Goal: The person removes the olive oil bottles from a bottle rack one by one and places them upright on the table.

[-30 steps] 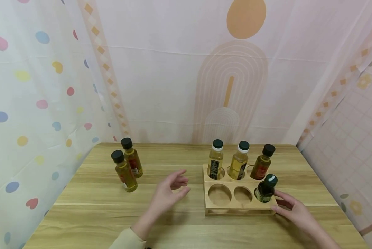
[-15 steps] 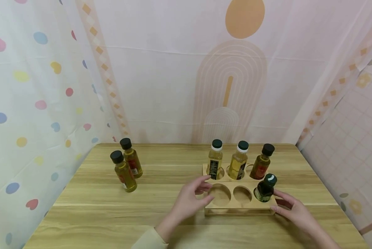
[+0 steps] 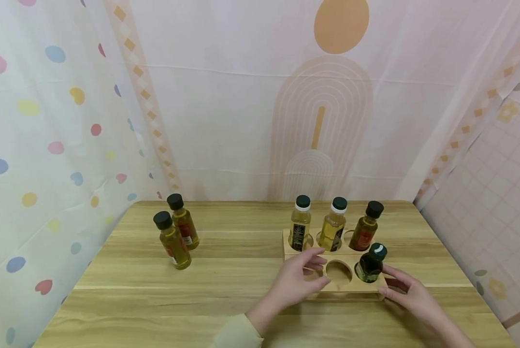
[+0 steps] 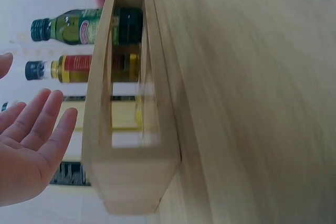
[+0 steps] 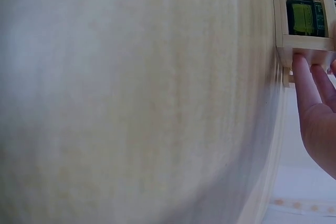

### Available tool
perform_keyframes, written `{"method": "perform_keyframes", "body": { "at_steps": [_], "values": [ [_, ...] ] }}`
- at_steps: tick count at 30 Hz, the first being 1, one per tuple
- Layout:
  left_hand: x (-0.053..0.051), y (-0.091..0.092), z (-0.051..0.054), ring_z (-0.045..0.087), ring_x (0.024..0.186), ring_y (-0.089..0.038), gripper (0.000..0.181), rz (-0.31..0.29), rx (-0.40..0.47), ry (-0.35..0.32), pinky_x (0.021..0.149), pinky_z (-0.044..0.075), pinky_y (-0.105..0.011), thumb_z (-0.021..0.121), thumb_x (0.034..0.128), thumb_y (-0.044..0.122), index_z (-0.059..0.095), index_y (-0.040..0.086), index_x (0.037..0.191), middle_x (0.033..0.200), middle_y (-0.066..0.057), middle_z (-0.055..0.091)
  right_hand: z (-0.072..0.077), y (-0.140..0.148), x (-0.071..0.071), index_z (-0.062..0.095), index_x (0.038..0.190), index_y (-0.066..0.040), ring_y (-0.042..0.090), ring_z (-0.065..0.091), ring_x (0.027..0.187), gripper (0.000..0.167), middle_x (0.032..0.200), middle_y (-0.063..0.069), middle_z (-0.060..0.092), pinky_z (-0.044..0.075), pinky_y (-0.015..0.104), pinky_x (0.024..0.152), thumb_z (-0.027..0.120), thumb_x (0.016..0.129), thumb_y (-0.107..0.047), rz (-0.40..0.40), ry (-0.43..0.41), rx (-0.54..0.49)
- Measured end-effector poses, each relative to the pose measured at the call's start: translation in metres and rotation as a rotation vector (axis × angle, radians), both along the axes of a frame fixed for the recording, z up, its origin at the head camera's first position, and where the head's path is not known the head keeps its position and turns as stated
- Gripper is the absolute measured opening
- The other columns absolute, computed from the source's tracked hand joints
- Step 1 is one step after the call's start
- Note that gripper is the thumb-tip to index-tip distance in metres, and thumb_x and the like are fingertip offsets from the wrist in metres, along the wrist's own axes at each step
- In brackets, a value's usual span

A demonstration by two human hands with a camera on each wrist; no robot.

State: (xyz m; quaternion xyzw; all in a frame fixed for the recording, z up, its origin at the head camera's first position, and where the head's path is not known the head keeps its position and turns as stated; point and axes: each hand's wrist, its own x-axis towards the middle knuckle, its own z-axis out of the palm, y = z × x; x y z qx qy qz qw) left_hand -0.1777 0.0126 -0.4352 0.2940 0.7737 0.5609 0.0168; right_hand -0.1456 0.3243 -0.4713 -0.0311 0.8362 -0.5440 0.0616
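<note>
L hand (image 3: 294, 281) moved R, now over rack (image 3: 344, 288), L-frt hole (image 3: 313, 276) part-hidden

Looks like a makeshift tabletop booth walled in with printed cloth, tbh, though I can't tell whether it's in a home or a studio. Left side's a white sheet with multicoloured dots and hearts (image 3: 34, 125), the back's a pale pinkish sheet with a tan arch and orange oval (image 3: 225, 121), and the right's a pale sheet with a pink grid (image 3: 495, 179). Folds and creases show it's fabric. They hem in a light-brown wood-grain table (image 3: 225, 232). Kitcheny touch: two black-capped bottles of yellowish liquid (image 3: 175, 249) plus a pale wooden two-tier rack (image 3: 347, 288).
</note>
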Motion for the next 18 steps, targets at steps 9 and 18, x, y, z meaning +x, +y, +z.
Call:
{"method": "perform_keyframes", "body": {
  "at_steps": [9,18],
  "values": [
    [-0.002,0.021,-0.001,0.064,0.106,-0.017,0.055,-0.014,-0.045,0.002,0.09,0.052,-0.029,0.077,0.0879,0.017,0.055,0.005,0.137,0.118,-0.007,0.068,0.0,0.0,0.001,0.036,0.146,0.011,0.051,0.047,0.124,0.068,0.148,0.036,0.032,0.055,0.026,0.082,0.07,0.093,-0.014,-0.006,-0.006,-0.002],
    [-0.005,0.042,-0.001,0.062,0.107,-0.008,0.057,-0.004,-0.104,0.009,0.091,0.051,-0.025,0.078,0.0878,0.021,0.055,0.007,0.138,0.124,-0.004,0.066,-0.001,0.0,0.001,0.038,0.145,0.012,0.048,0.051,0.12,0.066,0.146,0.036,0.035,0.055,0.028,0.081,0.07,0.093,-0.013,-0.013,0.015,0.035]
  ]
}}
